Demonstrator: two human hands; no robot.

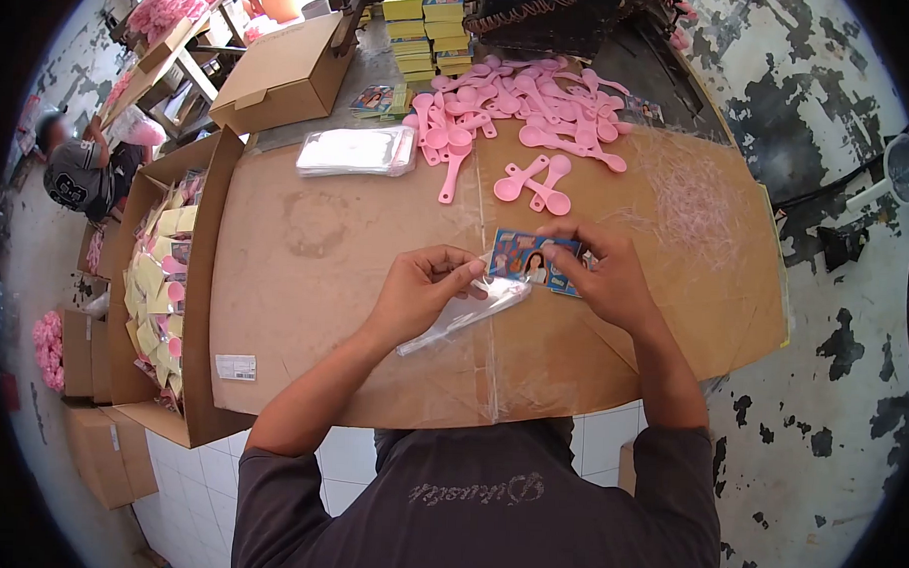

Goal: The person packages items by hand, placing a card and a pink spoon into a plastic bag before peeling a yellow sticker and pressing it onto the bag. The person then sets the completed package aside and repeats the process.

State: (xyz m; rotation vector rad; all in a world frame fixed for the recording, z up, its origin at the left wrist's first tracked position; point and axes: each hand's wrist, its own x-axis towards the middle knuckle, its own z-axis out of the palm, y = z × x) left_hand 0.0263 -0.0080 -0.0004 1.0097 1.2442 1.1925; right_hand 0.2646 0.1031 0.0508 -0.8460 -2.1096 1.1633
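Over the middle of the cardboard-covered table, my left hand [429, 288] pinches the edge of a clear plastic bag [473, 317], which hangs down toward the table's near side. My right hand [603, 274] is closed on a blue printed card [514, 248] showing a person's picture. The card's left end meets the bag's edge beside my left fingertips. More blue card shows under my right fingers. Just beyond my hands lie a few pink measuring spoons [553, 200], crossed over each other.
A pile of pink spoons [531, 91] and card stacks [408, 42] lie at the back. Clear bags [354, 150] sit at the back left, loose clear strands [702, 208] at right. An open carton [201, 385] of packed spoons stands left; another person [78, 171] is beyond it.
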